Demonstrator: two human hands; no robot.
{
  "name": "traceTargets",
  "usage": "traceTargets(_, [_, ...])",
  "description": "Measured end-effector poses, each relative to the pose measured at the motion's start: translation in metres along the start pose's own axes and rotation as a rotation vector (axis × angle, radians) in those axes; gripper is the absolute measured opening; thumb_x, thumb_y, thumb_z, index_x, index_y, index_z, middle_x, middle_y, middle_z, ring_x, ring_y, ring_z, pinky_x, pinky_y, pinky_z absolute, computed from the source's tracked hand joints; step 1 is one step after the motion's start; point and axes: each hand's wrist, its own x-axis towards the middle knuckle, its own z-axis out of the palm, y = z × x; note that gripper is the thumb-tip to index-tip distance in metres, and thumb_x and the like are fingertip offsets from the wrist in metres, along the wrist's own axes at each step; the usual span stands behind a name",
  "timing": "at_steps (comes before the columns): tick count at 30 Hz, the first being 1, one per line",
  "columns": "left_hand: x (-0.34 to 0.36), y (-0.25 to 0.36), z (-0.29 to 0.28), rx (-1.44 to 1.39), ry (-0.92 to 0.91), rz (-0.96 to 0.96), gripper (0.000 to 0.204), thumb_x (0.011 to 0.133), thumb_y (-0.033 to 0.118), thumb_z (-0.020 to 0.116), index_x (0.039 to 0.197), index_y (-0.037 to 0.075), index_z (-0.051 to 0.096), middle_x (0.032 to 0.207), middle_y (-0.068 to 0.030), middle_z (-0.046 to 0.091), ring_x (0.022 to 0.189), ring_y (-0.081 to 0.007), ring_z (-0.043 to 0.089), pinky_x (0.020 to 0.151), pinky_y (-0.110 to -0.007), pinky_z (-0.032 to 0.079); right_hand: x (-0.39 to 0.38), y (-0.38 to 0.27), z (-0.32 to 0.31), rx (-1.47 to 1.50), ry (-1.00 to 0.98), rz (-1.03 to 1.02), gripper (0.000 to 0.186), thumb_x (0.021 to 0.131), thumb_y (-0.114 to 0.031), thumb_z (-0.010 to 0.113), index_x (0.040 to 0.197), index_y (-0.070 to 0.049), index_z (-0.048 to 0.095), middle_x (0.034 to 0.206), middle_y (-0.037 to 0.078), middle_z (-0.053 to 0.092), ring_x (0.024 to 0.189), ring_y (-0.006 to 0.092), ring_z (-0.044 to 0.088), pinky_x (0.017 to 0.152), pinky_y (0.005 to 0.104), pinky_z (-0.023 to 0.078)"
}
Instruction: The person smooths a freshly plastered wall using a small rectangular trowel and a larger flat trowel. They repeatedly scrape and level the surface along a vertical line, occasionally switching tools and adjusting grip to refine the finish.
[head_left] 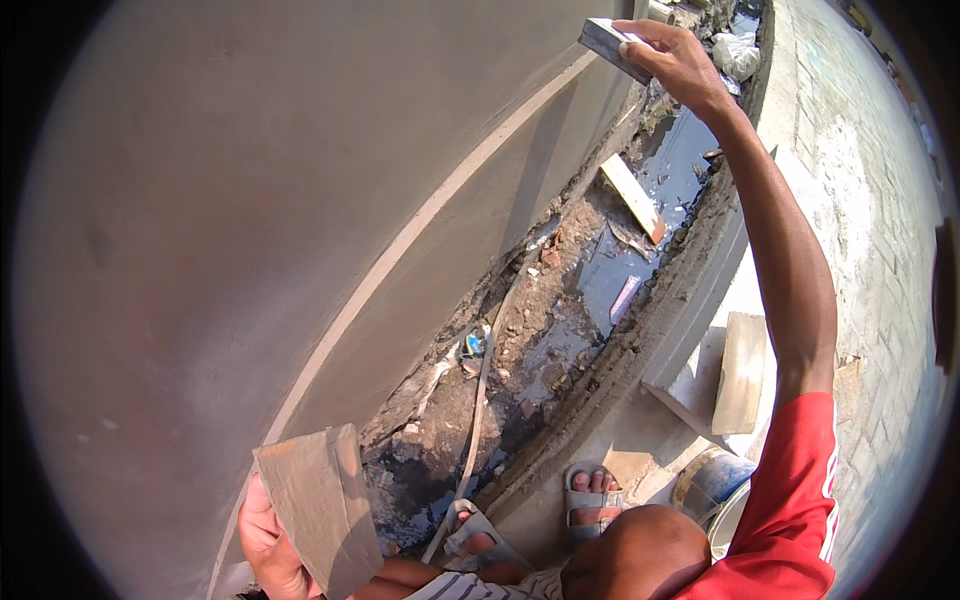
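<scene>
High up near the far end of the wall, my right hand grips a grey rectangular block with a paler top face. The block is at the end of a pale strip running along the grey plastered wall; whether it touches the wall I cannot tell. At the lower left, my left hand is closed on a flat, mortar-smeared board, tilted beside the wall. Its fingers are partly hidden behind the board.
A drain with dark water and rubble runs along the wall's foot. In it lie a wooden offcut, a thin hose and a white plastic bag. A wood piece and a bucket stand right of my sandalled feet.
</scene>
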Motion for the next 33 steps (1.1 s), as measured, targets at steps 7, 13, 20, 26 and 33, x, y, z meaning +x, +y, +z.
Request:
traceTargets(7, [0.001, -0.001, 0.003, -0.010, 0.044, -0.019, 0.068, 0.073, 0.015, 0.082, 0.125, -0.011, 0.046, 0.109, -0.0183, 0.065, 0.091, -0.0203, 0.068, 0.079, -0.030, 0.056, 0.013, 0.014, 0.026, -0.091, 0.014, -0.046, 0.051, 0.083, -0.044, 0.060, 0.124, -0.013, 0.065, 0.121, 0.019, 0.063, 0.108, 0.0312, 0.063, 0.095, 0.0457, 0.050])
traceTargets(13, [-0.002, -0.005, 0.005, 0.056, 0.165, 0.027, 0.067, 0.074, 0.017, 0.080, 0.124, -0.010, 0.046, 0.106, -0.0154, 0.065, 0.087, -0.0178, 0.067, 0.073, -0.027, 0.056, 0.007, 0.000, 0.034, -0.304, -0.055, -0.155, 0.048, 0.080, -0.038, 0.062, 0.119, -0.012, 0.068, 0.118, 0.020, 0.063, 0.101, 0.0305, 0.059, 0.088, 0.0435, 0.051])
traceTargets(20, [0.011, -0.003, 0.007, 0.059, -0.008, -0.046, 0.070, 0.074, 0.020, 0.080, 0.126, -0.010, 0.044, 0.106, -0.0128, 0.065, 0.086, -0.0157, 0.066, 0.072, -0.025, 0.055, -0.032, -0.101, 0.054, -0.143, -0.176, -0.250, 0.046, 0.070, -0.025, 0.061, 0.110, -0.004, 0.071, 0.094, 0.025, 0.066, 0.094, 0.0361, 0.062, 0.092, 0.0453, 0.050])
traceTargets(26, [0.015, -0.005, 0.005, 0.124, -0.106, 0.052, 0.074, 0.079, 0.034, 0.075, 0.130, -0.008, 0.042, 0.115, -0.0161, 0.062, 0.098, -0.0188, 0.064, 0.083, -0.031, 0.054, -0.035, -0.076, 0.022, 0.554, 0.176, 0.186, 0.055, 0.084, -0.037, 0.063, 0.133, -0.013, 0.057, 0.112, 0.019, 0.064, 0.107, 0.0259, 0.062, 0.089, 0.0446, 0.051])
traceTargets(33, [0.007, -0.009, -0.020, 0.212, -0.011, 0.067, 0.082, 0.076, 0.039, 0.075, 0.132, -0.009, 0.039, 0.117, -0.0177, 0.061, 0.102, -0.0224, 0.063, 0.086, -0.033, 0.053, -0.055, -0.021, 0.085, 0.855, 0.429, 0.535, 0.066, 0.083, -0.026, 0.068, 0.141, -0.007, 0.045, 0.108, 0.013, 0.065, 0.102, 0.0198, 0.060, 0.085, 0.0429, 0.050])
